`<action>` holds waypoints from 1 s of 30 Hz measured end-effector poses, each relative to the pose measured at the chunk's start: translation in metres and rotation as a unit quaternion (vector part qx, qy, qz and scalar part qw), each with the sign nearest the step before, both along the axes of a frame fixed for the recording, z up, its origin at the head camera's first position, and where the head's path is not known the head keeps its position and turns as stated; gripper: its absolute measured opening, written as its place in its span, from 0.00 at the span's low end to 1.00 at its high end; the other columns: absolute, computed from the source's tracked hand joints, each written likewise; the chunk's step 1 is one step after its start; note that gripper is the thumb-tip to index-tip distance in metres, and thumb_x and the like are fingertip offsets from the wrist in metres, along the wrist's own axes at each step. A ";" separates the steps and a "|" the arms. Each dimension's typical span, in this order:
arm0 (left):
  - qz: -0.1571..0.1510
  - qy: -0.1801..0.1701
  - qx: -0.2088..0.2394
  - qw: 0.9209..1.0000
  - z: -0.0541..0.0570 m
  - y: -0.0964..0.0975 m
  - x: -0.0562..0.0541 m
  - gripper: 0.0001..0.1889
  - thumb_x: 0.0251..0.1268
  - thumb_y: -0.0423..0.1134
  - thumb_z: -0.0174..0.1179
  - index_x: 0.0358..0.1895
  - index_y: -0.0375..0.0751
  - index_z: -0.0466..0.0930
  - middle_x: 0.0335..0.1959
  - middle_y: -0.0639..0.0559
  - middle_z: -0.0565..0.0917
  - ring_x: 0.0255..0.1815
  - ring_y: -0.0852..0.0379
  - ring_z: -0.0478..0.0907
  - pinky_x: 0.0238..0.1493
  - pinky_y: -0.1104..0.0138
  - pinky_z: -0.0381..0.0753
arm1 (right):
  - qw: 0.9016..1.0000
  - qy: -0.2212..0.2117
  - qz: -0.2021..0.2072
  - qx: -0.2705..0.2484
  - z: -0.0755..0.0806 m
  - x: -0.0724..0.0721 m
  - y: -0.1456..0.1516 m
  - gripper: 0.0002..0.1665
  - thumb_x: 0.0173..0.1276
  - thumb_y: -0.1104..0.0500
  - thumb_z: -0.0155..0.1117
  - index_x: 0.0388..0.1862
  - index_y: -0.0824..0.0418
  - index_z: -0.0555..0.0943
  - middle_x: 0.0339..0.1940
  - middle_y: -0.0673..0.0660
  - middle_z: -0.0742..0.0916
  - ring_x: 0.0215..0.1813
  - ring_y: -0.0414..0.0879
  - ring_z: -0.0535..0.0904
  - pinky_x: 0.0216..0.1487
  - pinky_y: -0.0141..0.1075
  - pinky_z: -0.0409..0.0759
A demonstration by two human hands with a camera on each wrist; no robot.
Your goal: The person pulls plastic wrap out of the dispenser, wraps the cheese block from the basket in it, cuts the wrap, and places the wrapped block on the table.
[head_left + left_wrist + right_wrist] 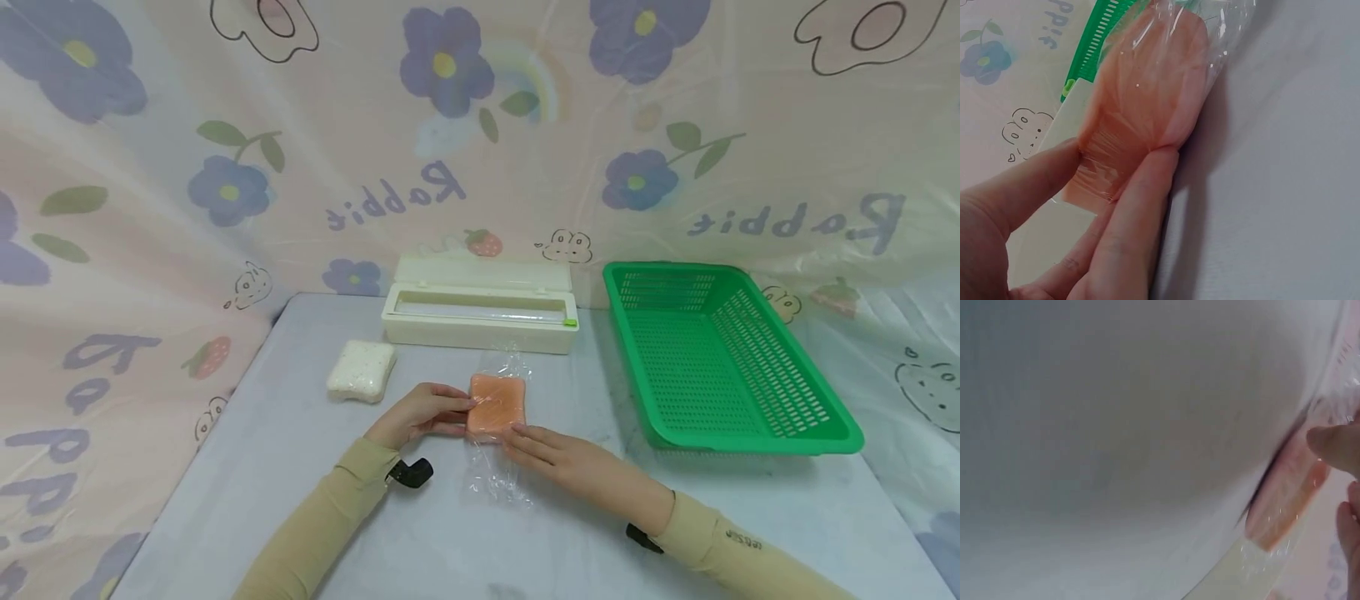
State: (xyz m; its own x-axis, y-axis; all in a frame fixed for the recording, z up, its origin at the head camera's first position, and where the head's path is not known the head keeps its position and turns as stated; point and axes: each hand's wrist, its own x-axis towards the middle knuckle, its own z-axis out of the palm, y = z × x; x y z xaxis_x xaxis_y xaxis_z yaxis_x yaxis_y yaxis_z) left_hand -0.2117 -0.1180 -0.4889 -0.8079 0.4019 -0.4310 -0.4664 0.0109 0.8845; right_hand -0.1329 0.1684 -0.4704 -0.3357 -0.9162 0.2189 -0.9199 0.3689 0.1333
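An orange toast-shaped slice (498,403), wrapped in clear cling film (498,483), lies on the white table, loose film spreading at its near and far ends. My left hand (427,414) pinches the slice's left side between thumb and fingers; in the left wrist view the film is drawn tight and creased near those fingertips (1163,159). At the near right corner, my right hand (570,462) touches the slice with its fingers fairly straight. The right wrist view shows the right thumb (1335,447) against the film on the slice's side; the other fingers stand apart.
A cream cling film box (480,333) stands behind the slice, lid raised, a roll inside. To its front left lies a white toast-shaped piece (362,371) with a shiny surface. A green plastic basket (637,383) occupies the table's right. Printed cloth (525,183) hangs behind.
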 end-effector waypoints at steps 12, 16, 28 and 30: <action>0.003 -0.003 0.010 1.000 0.001 0.002 0.002 0.19 0.61 0.32 0.65 0.51 0.23 0.74 0.41 0.38 0.84 0.42 0.48 0.83 0.43 0.59 0.83 | 0.991 0.077 0.095 0.057 -0.010 0.002 -0.028 0.29 0.82 0.61 0.19 0.74 0.60 0.60 0.76 0.55 0.61 0.74 0.50 0.55 0.71 0.38 0.59; 0.003 -0.005 0.018 1.000 0.001 0.002 0.002 0.18 0.61 0.31 0.64 0.51 0.23 0.74 0.42 0.38 0.84 0.43 0.49 0.83 0.44 0.59 0.83 | 0.990 0.074 0.103 0.062 -0.009 0.002 -0.032 0.27 0.82 0.60 0.23 0.74 0.61 0.60 0.75 0.55 0.62 0.74 0.48 0.56 0.71 0.37 0.58; 0.006 -0.001 0.015 1.000 0.001 0.000 0.001 0.18 0.62 0.29 0.63 0.52 0.22 0.74 0.42 0.39 0.84 0.42 0.50 0.83 0.44 0.60 0.83 | 0.982 0.108 0.137 0.078 -0.001 0.000 -0.044 0.21 0.72 0.63 0.54 0.63 0.59 0.76 0.61 0.54 0.79 0.65 0.44 0.71 0.67 0.35 0.65; 0.006 -0.002 0.013 1.000 0.000 0.000 0.002 0.17 0.62 0.29 0.63 0.52 0.22 0.74 0.41 0.39 0.84 0.42 0.50 0.83 0.44 0.60 0.83 | 0.981 0.111 0.143 0.076 0.000 0.000 -0.045 0.22 0.66 0.63 0.62 0.60 0.58 0.78 0.58 0.53 0.81 0.62 0.43 0.74 0.65 0.34 0.67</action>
